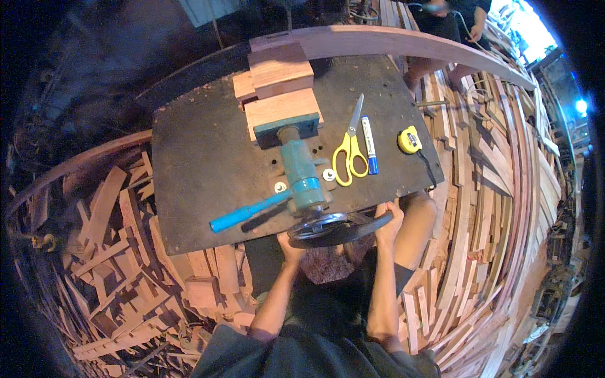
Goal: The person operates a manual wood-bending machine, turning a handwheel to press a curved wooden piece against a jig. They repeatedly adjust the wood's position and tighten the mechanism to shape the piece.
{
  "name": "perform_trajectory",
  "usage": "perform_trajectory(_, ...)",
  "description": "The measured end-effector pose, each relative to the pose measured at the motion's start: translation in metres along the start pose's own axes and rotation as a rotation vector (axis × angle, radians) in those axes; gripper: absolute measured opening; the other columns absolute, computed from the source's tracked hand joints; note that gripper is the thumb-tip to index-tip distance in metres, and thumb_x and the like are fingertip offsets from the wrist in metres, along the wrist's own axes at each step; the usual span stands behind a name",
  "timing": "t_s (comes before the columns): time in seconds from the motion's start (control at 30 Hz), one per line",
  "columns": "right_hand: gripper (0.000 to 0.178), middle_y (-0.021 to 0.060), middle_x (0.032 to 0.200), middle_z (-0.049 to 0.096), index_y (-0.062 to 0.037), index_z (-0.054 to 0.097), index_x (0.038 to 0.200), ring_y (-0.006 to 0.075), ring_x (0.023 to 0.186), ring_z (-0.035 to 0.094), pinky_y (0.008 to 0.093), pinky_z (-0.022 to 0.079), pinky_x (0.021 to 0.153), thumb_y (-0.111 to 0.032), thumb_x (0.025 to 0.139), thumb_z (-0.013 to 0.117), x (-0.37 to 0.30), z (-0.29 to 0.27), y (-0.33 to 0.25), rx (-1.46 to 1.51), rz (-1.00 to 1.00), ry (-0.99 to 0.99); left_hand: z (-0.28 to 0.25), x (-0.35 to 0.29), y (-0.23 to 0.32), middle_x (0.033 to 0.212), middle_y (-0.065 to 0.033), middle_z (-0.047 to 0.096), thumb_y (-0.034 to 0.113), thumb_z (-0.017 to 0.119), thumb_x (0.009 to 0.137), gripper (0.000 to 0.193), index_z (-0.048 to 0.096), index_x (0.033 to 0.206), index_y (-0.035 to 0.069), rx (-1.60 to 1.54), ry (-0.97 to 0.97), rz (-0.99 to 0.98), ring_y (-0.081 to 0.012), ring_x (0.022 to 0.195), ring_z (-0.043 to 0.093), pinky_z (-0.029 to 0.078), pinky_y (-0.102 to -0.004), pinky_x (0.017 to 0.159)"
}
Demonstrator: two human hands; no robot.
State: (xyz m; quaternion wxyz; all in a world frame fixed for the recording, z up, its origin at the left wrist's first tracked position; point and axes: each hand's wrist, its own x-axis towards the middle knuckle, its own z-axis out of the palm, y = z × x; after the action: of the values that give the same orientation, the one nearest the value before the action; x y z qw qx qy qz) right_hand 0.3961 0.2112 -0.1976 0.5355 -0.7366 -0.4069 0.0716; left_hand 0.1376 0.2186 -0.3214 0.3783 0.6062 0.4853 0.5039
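A teal vise is mounted on the dark worktable, with a black handwheel at its near end. My right hand is wrapped round the wheel's right side. At the wheel's left rim, my left hand is closed, its fingers partly hidden. Beyond the vise's jaw plate sits a wooden block, with stacked blocks behind it. They reach toward a long wooden beam across the table's far edge. A bright blue handle sticks out leftward from the vise.
Yellow-handled scissors, a white and blue marker and a yellow tape measure lie right of the vise. Scrap wood is heaped at left; long wooden strips cover the right. Another person's hand shows at the far right.
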Motion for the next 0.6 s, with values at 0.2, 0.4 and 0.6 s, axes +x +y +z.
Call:
perform_trajectory(0.2,0.033,-0.0012,0.051,0.034,-0.0031,0.040,0.054,0.0065,0.050,0.034,0.0294,0.026,0.045,-0.004,0.083,0.057,-0.006,-0.011,0.000,0.006,0.075,-0.105,0.009,0.001,0.017,0.084,-0.0134,0.068,0.021,0.075,0.066,0.026,0.068,0.084,0.003,0.043,0.155,-0.006,-0.0320,0.082,0.064,0.047,-0.0429,0.080)
perform_trajectory(0.4,0.030,0.0019,0.050,0.037,-0.0018,0.041,0.055,0.0085,0.050,0.037,0.0301,0.028,0.046,-0.003,0.081,0.057,-0.005,-0.009,-0.006,-0.028,0.025,-0.008,0.015,-0.015,-0.019,0.104,-0.0115,0.064,0.019,0.074,0.075,0.044,0.058,0.112,0.003,-0.241,0.121,-0.134,-0.0252,0.094,0.062,0.047,-0.0415,0.089)
perform_trajectory(0.6,0.021,0.0047,0.053,0.041,-0.0012,0.044,0.058,0.0121,0.054,0.042,0.0307,0.032,0.050,0.000,0.075,0.056,-0.013,-0.010,0.015,0.092,0.202,-0.088,0.000,-0.030,-0.026,0.108,-0.0120,0.062,0.000,0.065,0.081,0.038,0.051,0.116,0.005,-0.047,-0.030,-0.221,-0.0236,0.099,0.061,0.052,-0.0385,0.086)
